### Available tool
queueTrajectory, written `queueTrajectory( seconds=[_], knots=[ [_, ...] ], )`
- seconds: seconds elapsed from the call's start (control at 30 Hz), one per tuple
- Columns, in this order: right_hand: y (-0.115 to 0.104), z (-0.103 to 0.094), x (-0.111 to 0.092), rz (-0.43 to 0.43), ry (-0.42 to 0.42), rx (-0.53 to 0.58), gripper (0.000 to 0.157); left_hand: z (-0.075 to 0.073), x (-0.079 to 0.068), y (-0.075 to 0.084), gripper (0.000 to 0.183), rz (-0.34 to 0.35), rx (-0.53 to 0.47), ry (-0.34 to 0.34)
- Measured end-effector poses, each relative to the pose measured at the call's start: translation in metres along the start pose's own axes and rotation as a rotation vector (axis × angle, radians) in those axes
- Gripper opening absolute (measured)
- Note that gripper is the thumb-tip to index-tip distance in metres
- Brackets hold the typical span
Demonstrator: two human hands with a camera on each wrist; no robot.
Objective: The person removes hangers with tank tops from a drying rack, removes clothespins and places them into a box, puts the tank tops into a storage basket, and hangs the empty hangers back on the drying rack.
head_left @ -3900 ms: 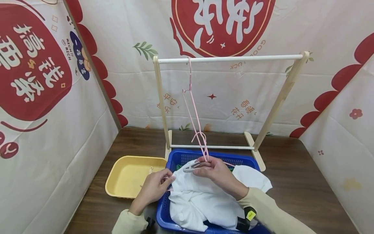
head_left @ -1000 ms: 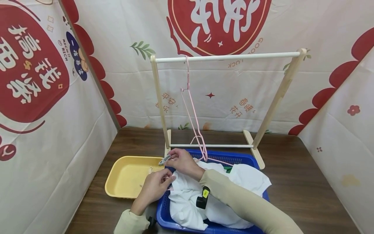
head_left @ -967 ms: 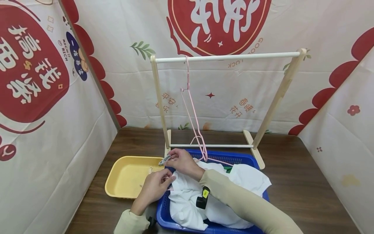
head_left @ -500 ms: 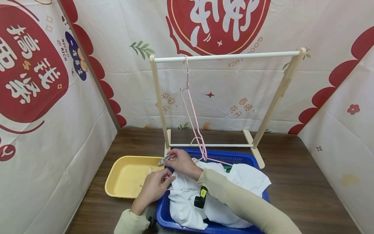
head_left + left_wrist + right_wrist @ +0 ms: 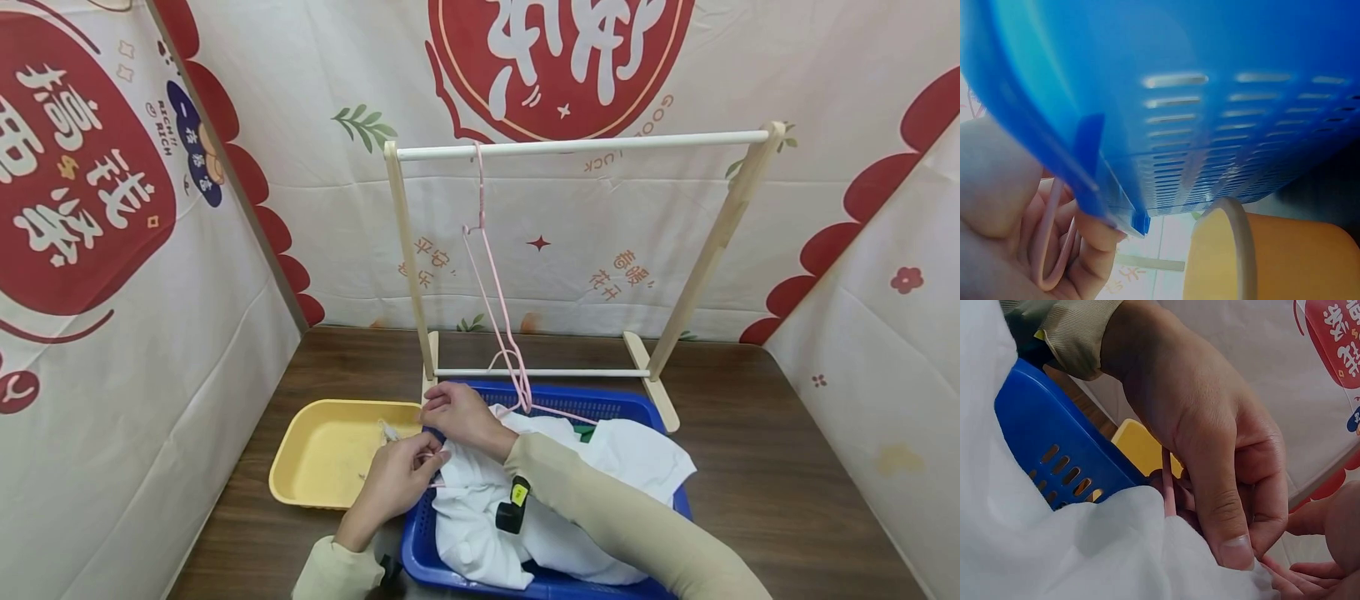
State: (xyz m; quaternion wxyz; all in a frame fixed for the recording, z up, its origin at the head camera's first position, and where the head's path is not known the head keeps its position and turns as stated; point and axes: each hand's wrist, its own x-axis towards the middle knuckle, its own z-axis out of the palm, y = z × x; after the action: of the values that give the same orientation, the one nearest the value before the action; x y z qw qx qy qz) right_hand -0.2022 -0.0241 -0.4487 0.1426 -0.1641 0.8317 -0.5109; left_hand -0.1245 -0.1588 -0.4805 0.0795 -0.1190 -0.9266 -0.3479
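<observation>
In the head view my left hand [image 5: 401, 475] pinches the edge of a white garment [image 5: 525, 533] together with an end of a pink clothes hanger. The left wrist view shows the bent pink hanger [image 5: 1050, 250] end within the curled fingers. Most of the garment lies in and over a blue basket [image 5: 420, 567]. My right hand [image 5: 468, 421] is held just above the left one, over the basket's left rim, with no clip visible in its loosely bent fingers. Left of it, a blurred whitish clothes clip [image 5: 388, 433] is in the yellow tray [image 5: 307, 450].
Behind the basket stands a drying rack with a white top rail [image 5: 585, 148] and wooden posts. Another pink hanger [image 5: 498, 292] hangs from the rail down to the basket. Printed cloth walls surround the brown table [image 5: 787, 500]. Something green [image 5: 583, 432] shows in the basket.
My right hand moved left from the hanging hanger with the grey clip, then let it go over the yellow tray. The left hand stayed in place.
</observation>
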Motion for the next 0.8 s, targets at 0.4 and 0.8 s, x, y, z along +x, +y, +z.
queueTrajectory(
  seconds=[0.4, 0.8],
  knots=[
    [-0.003, -0.014, -0.009, -0.081, -0.044, 0.099, 0.034, 0.000, 0.001, 0.000, 0.019, -0.008, -0.019, -0.006],
    [0.007, -0.044, -0.018, -0.183, -0.010, 0.108, 0.035, -0.001, 0.000, 0.001, 0.016, -0.017, -0.030, -0.034]
  ],
)
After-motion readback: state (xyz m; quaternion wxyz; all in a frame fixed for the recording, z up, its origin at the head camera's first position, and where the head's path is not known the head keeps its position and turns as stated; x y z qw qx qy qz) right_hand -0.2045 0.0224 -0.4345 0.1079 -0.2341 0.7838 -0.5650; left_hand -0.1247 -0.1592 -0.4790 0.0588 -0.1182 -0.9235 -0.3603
